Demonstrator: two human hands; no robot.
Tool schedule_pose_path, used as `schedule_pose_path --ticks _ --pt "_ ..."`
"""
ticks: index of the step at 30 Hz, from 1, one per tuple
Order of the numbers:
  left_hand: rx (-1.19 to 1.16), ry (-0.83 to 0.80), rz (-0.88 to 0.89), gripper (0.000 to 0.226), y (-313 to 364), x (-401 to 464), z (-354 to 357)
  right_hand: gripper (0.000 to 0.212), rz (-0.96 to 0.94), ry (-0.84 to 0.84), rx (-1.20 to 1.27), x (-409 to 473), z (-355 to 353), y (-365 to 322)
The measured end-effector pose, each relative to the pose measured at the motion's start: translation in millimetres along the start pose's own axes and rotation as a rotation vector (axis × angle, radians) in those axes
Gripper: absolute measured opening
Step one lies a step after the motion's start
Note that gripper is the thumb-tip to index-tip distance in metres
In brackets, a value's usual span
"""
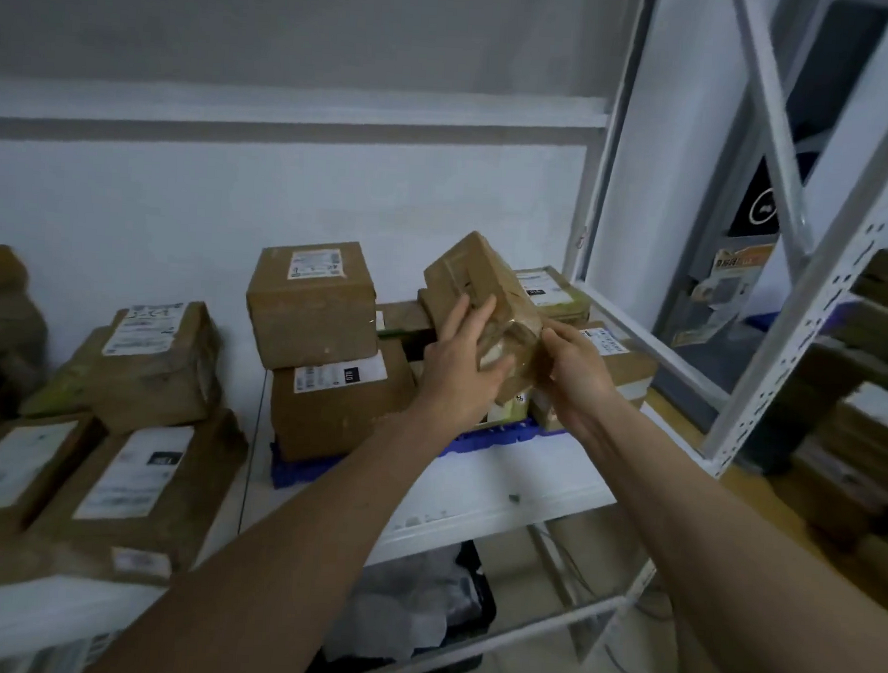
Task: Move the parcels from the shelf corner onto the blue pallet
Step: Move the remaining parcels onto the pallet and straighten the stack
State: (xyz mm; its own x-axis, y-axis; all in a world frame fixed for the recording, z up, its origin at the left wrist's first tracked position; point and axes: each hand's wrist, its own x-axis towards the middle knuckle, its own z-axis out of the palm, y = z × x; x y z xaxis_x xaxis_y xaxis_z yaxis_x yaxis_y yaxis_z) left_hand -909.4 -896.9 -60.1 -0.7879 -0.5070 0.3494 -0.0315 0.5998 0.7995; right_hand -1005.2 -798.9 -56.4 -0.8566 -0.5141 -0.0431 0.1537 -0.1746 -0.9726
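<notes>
Above the blue pallet point(498, 434) on the white shelf point(475, 487), a taped brown parcel point(478, 281) tilted on end, held between both hands. Left hand point(461, 360) flat against its near face, fingers straight, thumb under the lower edge. Right hand point(579, 374) pinching its lower right corner. Stacked labelled cartons point(323, 350) just left, on the pallet.
</notes>
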Motion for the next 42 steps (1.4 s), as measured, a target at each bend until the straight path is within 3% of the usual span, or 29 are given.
schedule_pose_path --ticks 7,12,19,22,24,28,36,42 --pt "0.286 0.017 0.076 0.064 -12.3 20.8 4.1 0.042 0.060 -0.220 -0.089 35.3 -0.5 4.8" --pt "0.501 0.109 0.124 0.061 -20.4 44.7 -6.5 0.032 0.124 -0.303 -0.111 66.9 18.9 7.0" --pt "0.899 0.244 0.116 0.079 -59.5 95.5 -51.1 0.041 0.297 -0.207 -0.097 126.4 70.6 6.1" --pt "1.002 0.199 -0.022 0.104 -80.5 111.6 -66.1 0.037 0.359 -0.180 -0.075 144.0 97.4 14.8" --pt "1.018 0.126 -0.093 0.109 -94.1 120.4 -74.2 0.035 0.388 -0.175 -0.064 154.3 110.0 22.7" --pt "1.051 0.030 -0.114 0.092 -111.9 126.3 -80.9 0.033 0.447 -0.200 -0.057 171.4 118.9 37.1" --pt "1.099 0.002 -0.105 0.069 -109.9 133.8 -82.6 0.032 0.470 -0.207 -0.072 181.9 131.9 44.5" --pt "1.128 0.028 -0.069 0.048 -107.0 141.1 -80.6 0.024 0.414 -0.205 -0.296 188.0 138.1 30.3"
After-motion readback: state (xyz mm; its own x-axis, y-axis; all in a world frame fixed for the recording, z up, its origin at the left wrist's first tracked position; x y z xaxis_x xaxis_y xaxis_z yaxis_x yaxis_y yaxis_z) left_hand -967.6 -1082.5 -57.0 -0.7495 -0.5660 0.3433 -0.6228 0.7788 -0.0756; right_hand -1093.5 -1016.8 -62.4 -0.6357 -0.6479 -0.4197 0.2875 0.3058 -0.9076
